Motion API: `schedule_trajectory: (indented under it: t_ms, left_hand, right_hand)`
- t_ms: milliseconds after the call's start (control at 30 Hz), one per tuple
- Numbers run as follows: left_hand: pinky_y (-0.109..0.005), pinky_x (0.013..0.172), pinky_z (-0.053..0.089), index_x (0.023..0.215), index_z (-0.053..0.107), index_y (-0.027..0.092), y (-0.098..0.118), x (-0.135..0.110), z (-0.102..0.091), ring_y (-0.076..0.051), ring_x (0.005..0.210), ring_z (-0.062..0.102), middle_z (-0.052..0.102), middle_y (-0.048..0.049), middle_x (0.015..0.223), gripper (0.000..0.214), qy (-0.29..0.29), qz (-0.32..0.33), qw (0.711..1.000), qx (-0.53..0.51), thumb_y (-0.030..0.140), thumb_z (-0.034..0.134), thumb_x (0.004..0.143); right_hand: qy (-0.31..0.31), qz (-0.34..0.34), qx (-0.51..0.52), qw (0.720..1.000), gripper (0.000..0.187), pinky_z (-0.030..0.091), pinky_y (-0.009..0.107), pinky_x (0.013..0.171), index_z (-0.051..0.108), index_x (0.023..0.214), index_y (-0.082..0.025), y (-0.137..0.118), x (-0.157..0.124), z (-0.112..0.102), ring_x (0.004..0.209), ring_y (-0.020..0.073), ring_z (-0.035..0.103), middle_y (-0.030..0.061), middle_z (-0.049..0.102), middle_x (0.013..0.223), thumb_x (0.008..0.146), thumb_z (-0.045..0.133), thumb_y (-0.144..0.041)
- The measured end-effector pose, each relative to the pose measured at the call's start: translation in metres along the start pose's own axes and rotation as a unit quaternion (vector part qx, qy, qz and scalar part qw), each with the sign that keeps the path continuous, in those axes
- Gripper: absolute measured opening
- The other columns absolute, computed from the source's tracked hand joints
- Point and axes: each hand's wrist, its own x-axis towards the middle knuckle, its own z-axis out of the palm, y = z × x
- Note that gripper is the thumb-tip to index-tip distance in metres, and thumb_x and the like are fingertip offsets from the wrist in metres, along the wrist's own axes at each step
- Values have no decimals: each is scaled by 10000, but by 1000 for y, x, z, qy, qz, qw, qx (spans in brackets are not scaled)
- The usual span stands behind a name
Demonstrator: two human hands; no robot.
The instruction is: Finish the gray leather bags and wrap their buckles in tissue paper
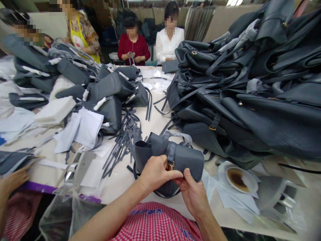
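A small dark grey handbag (184, 157) lies on the table edge right in front of me, its strap and gold buckle (170, 165) facing me. My left hand (155, 174) curls over the bag's near side with thumb and fingers closed by the buckle. My right hand (194, 194) grips the bag's lower edge from below, fingers pinched beside the left thumb. Both hands hold the same bag.
A tall heap of grey bags (250, 90) fills the right. Loose grey straps (122, 140), white paper sheets (82, 129) and more bags (110, 90) lie left. A small bowl of brown glue (238, 179) sits right. Several people sit around; another person's hand (13, 179) rests at the left edge.
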Motion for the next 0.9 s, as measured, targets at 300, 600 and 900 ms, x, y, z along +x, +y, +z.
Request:
schedule_trajectory:
  t_ms: [300, 600, 900]
  left_hand:
    - [-151, 324, 366, 629, 428, 191, -14, 10, 3, -73, 332, 495, 543, 70, 454, 337, -152, -56, 949, -270, 377, 695, 716]
    - [-157, 333, 410, 643, 459, 169, -22, 17, 4, -78, 336, 521, 589, 38, 467, 372, -198, -51, 921, -332, 417, 731, 694]
    - [-153, 352, 428, 667, 453, 171, -27, 18, 8, -85, 362, 541, 581, 35, 462, 360, -202, -36, 919, -336, 424, 698, 740]
  right_hand:
    - [-2, 12, -33, 999, 442, 621, 435, 678, 654, 1110, -232, -5, 8, -10, 759, 250, 732, 57, 774, 912, 735, 772, -435]
    - [2, 26, -9, 1000, 386, 630, 395, 643, 677, 994, -207, -9, 11, -9, 711, 233, 737, 51, 780, 893, 696, 807, -415]
    - [9, 28, -4, 1000, 417, 631, 356, 627, 672, 1013, -205, -11, 12, -9, 734, 234, 745, 53, 781, 916, 679, 821, -405]
